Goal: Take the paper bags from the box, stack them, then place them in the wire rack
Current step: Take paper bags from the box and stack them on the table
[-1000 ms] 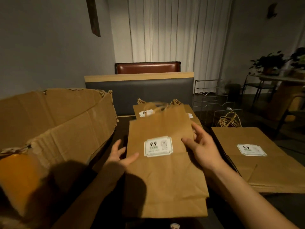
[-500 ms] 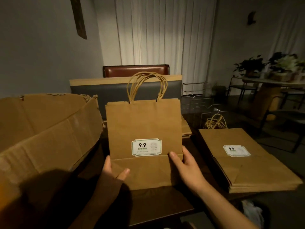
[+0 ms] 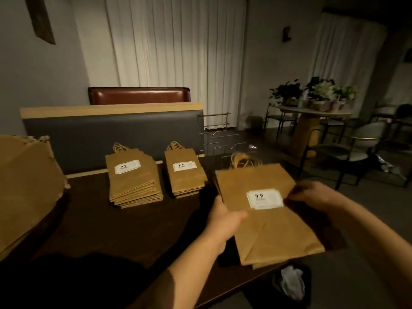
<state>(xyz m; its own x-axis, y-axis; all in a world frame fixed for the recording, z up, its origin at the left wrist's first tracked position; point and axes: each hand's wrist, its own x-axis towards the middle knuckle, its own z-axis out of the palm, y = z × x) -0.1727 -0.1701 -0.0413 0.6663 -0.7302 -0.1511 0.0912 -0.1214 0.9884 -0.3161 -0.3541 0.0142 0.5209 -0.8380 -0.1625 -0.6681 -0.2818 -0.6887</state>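
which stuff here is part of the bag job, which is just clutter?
Job:
box
left stack
middle stack
right stack, left hand and right hand gripping its sides
wire rack

Clutter:
bin by the table edge
red chair
round table with plants
curtain

Head view looks forward and down across the dim, somewhat blurred table (image 3: 116, 224).

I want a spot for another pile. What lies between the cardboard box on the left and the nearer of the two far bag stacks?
In the head view, only bare dark table lies between the cardboard box and the left bag stack.
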